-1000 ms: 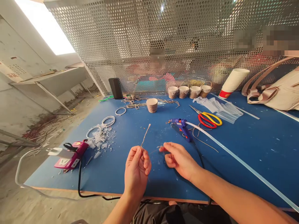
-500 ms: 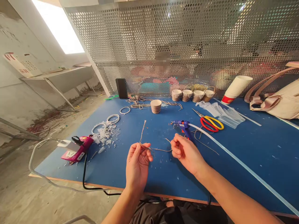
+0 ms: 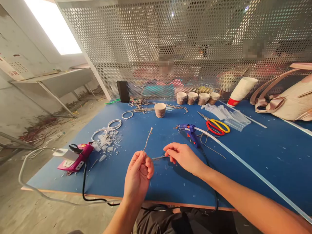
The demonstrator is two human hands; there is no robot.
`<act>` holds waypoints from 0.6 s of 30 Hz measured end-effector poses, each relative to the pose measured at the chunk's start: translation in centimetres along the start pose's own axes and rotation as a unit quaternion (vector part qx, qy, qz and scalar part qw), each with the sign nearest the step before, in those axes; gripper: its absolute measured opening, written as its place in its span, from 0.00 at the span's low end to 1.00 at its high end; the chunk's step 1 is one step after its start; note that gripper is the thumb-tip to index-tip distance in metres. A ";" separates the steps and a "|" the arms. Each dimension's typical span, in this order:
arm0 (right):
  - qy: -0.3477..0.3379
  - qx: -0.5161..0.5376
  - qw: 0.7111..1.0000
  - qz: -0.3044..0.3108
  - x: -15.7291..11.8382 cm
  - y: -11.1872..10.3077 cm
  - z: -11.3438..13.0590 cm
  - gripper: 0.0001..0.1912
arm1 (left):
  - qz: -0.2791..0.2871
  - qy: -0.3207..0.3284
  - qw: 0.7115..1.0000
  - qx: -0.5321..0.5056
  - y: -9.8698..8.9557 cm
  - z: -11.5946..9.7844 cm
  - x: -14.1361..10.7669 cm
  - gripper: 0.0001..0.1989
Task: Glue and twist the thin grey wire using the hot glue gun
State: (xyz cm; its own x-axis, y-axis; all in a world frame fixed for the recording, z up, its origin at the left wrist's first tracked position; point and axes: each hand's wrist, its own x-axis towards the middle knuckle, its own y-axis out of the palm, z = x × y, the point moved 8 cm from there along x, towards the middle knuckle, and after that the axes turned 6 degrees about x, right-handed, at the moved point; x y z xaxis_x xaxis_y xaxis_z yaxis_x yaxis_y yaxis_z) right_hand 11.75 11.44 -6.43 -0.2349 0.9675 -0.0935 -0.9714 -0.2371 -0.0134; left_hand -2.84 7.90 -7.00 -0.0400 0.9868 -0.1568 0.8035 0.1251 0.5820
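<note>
My left hand (image 3: 138, 174) pinches a twisted length of brown twine (image 3: 148, 141), whose upper end sticks up above the thumb. A loose strand runs from it toward my right hand (image 3: 185, 158), which is closed with the strand at its fingertips. Beyond both hands a small twine-wrapped cup (image 3: 160, 110) stands upright on the blue table (image 3: 136, 130). The blue glue gun (image 3: 191, 131) lies past my right hand, with a long clear glue stick (image 3: 243, 166) in its back end.
Red-and-yellow scissors (image 3: 215, 126), clear glue sticks (image 3: 231, 117) and stacked paper cups (image 3: 242, 91) lie at the right. Several small baskets (image 3: 181, 98) and a twine bundle (image 3: 138, 105) sit at the back. White rings (image 3: 114, 124), scraps (image 3: 107, 143) and a pink power strip (image 3: 80, 156) are left.
My right hand has moved left, closer to my left hand, and the strand between them is shorter. The left fingers have closed more tightly around the twine. The view has shifted slightly.
</note>
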 end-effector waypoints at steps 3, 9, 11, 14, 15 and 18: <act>-0.038 -0.041 0.998 0.021 1.0 2.7 1.6 0.10 | -0.001 0.006 1.000 0.012 0.0 -0.6 0.1 0.10; -0.093 -0.093 0.987 0.088 3.1 9.2 3.7 0.13 | -0.025 0.099 0.994 0.044 -0.8 -5.4 0.3 0.10; -0.123 -0.195 0.970 0.083 3.6 9.5 4.0 0.12 | -0.041 0.162 0.985 0.039 -0.9 -8.5 -0.2 0.09; -0.158 -0.312 0.933 0.088 4.6 9.0 4.1 0.12 | -0.041 0.201 0.978 0.047 -0.2 -12.7 -1.0 0.11; -0.162 -0.325 0.927 0.091 5.2 8.6 4.0 0.12 | -0.043 0.212 0.975 0.053 -0.4 -14.2 -1.3 0.13; -0.162 -0.344 0.922 0.076 8.0 7.0 3.9 0.12 | -0.079 0.266 0.960 0.020 -5.7 -19.1 -2.9 0.09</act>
